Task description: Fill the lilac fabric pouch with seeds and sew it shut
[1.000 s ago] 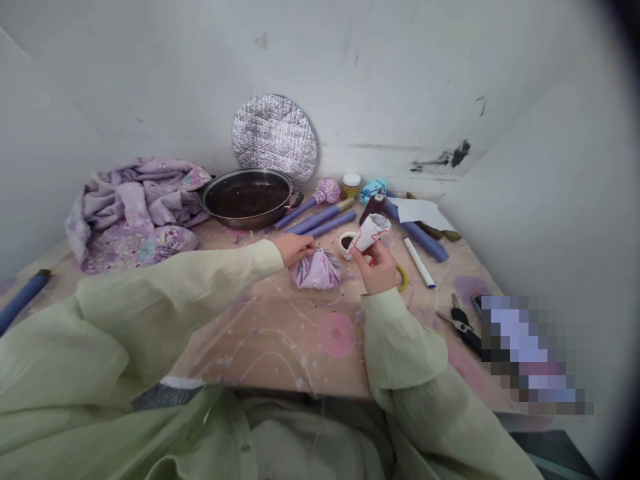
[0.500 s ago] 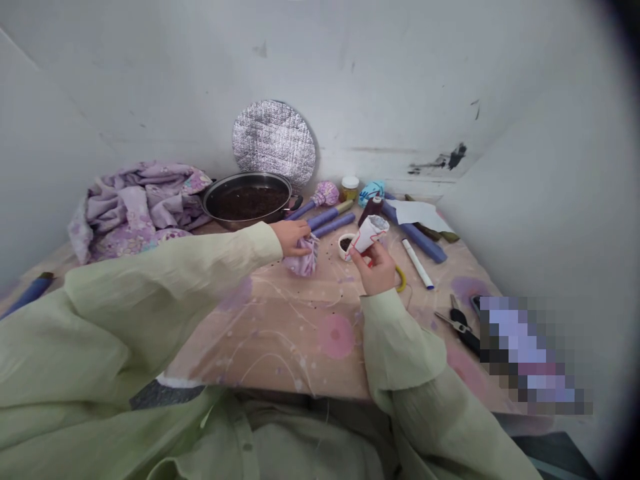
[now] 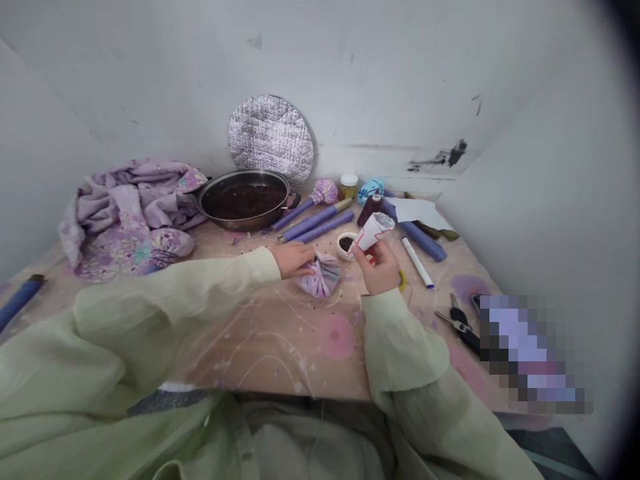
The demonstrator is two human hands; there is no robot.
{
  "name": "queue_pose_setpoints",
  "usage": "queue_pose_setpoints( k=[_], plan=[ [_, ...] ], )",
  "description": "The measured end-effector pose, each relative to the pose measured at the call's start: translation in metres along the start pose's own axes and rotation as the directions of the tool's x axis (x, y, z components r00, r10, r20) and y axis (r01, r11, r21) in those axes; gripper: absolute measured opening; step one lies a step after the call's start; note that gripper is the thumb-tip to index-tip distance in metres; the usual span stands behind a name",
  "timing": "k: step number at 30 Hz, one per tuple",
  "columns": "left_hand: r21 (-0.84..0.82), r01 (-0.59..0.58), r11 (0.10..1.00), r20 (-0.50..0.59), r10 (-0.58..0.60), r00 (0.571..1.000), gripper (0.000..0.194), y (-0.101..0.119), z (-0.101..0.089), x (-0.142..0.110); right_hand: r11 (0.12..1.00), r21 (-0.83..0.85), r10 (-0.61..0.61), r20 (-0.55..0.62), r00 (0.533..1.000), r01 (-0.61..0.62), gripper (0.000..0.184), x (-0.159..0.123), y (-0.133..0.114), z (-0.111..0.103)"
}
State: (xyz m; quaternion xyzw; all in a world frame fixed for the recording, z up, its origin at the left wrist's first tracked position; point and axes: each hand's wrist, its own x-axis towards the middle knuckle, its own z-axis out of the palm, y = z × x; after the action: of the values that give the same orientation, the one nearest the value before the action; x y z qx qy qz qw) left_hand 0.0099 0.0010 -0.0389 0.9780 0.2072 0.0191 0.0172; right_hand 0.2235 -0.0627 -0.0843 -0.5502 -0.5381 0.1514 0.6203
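Observation:
My left hand (image 3: pixel 295 259) is closed on the gathered edge of a lilac cloth pouch (image 3: pixel 320 280), held low over the table in front of me. Its pleated side faces right. In my right hand (image 3: pixel 379 268) is a white paper cone (image 3: pixel 375 230) with red lines, tilted with its wide mouth up and to the right. The cone's lower end hangs beside a small white bowl (image 3: pixel 346 247) of dark grains. Part of a yellow ring-shaped handle (image 3: pixel 402 280) shows behind my right hand.
A pan (image 3: pixel 244 200) of dark contents stands back left, near bundled floral cloth (image 3: pixel 135 207). A foil disc (image 3: pixel 271 137) leans on the wall. Purple-wrapped sticks (image 3: pixel 315 223), a thread spool (image 3: pixel 369 210), a lidded jar (image 3: pixel 349 187), a marker (image 3: pixel 417 263) and pliers (image 3: pixel 460 325) lie around.
My left hand has brought the cloth pouch right and slightly nearer, and its pleated side now shows more. My right hand with the paper cone has shifted only slightly.

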Motion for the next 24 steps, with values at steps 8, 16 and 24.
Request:
queue_pose_setpoints(
  k=[8, 16, 24],
  plan=[
    [0.026, 0.191, 0.981, 0.033, -0.191, 0.981, 0.047, 0.023, 0.024, -0.003, 0.999, -0.038, -0.005, -0.004, 1.000, 0.005, 0.027, -0.001, 0.001, -0.001],
    [-0.172, 0.255, 0.952, -0.092, -0.273, 0.958, 0.030, 0.000, -0.023, 0.006, 1.000, -0.001, 0.009, -0.017, 1.000, -0.009, 0.025, 0.001, 0.001, 0.000],
    [-0.206, 0.283, 0.937, 0.040, -0.281, 0.959, 0.025, 0.003, -0.001, -0.019, 1.000, 0.016, 0.012, -0.024, 1.000, -0.011, 0.023, 0.000, 0.001, 0.001]
  ],
)
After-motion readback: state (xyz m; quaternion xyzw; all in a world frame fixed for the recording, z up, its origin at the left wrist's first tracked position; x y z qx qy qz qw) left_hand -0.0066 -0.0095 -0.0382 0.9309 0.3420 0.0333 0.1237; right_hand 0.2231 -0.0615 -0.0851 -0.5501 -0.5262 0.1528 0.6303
